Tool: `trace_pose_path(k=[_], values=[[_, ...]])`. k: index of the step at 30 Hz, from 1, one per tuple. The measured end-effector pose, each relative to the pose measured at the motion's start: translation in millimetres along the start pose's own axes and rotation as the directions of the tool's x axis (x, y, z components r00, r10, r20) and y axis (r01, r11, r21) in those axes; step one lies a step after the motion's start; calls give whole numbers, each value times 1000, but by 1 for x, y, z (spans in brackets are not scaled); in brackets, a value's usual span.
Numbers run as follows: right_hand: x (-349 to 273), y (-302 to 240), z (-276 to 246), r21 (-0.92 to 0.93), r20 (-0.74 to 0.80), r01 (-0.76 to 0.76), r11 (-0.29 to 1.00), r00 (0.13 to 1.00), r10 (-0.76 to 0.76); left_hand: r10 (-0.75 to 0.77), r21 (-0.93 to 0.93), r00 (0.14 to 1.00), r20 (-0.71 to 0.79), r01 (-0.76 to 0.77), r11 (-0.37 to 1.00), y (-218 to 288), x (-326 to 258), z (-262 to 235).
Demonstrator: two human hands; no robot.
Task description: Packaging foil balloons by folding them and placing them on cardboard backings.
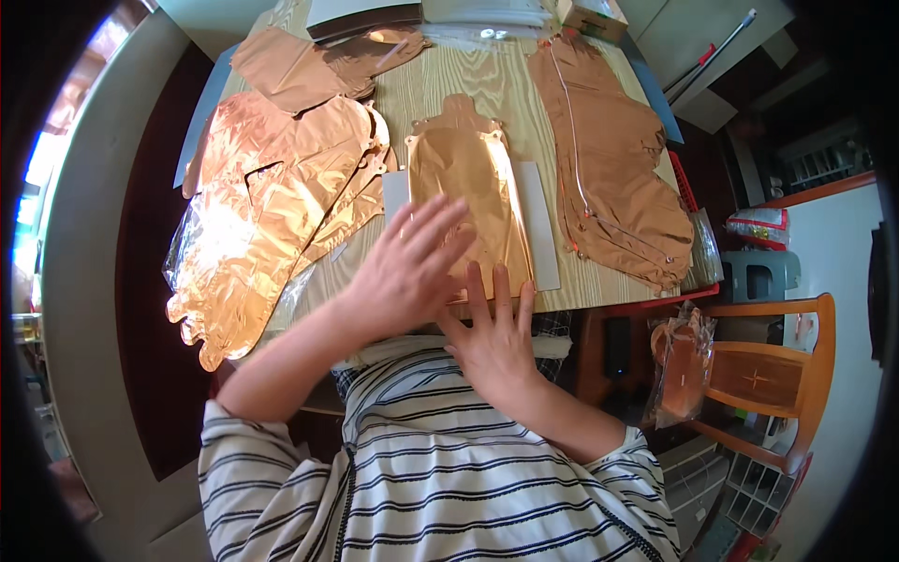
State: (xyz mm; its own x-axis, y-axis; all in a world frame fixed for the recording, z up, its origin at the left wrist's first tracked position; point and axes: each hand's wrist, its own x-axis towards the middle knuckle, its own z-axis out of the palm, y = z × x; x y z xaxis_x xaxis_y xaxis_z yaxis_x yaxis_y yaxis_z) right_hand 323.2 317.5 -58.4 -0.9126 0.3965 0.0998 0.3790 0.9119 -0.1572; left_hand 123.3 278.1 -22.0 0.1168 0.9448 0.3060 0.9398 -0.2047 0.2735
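Note:
A shiny copper-coloured foil piece (459,169) with a narrow tabbed top lies in front of me on a pale flat board (537,220). My left hand (403,272) is over the foil's lower left part, fingers stretched out and slightly blurred. Whether it touches the foil I cannot tell. My right hand (496,347) is at the near edge of the foil, with its fingers spread and their tips on it. Neither hand holds anything.
Larger crinkled foil pieces (272,187) are piled at the left, with another foil piece (290,70) behind them. A duller copper-coloured stack (609,159) with a pale cord covers the table's right side. Boxes (365,19) stand at the far edge. A wooden chair (768,365) is to the right.

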Motion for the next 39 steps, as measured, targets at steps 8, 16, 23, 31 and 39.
trace_pose_path(k=[8,16,23,31,39], values=[[-15,18,-33,422,-293,36,906,951,99,-161,-3,987,-2,161,987,21,-47,21],[-29,-1,-118,853,-345,213,-476,915,-209,-199,-231,923,-330,125,965,24,-61,12],[-2,-65,-118,332,-683,94,-938,710,-171,-180,-355,887,-424,19,935,55,-72,9],[-7,-83,-122,113,-649,-9,-994,757,-80,-303,-412,867,-395,128,902,55,-89,11],[-3,-75,-119,164,-648,-172,-971,724,-237,-269,-363,880,-391,121,924,51,-82,9]])
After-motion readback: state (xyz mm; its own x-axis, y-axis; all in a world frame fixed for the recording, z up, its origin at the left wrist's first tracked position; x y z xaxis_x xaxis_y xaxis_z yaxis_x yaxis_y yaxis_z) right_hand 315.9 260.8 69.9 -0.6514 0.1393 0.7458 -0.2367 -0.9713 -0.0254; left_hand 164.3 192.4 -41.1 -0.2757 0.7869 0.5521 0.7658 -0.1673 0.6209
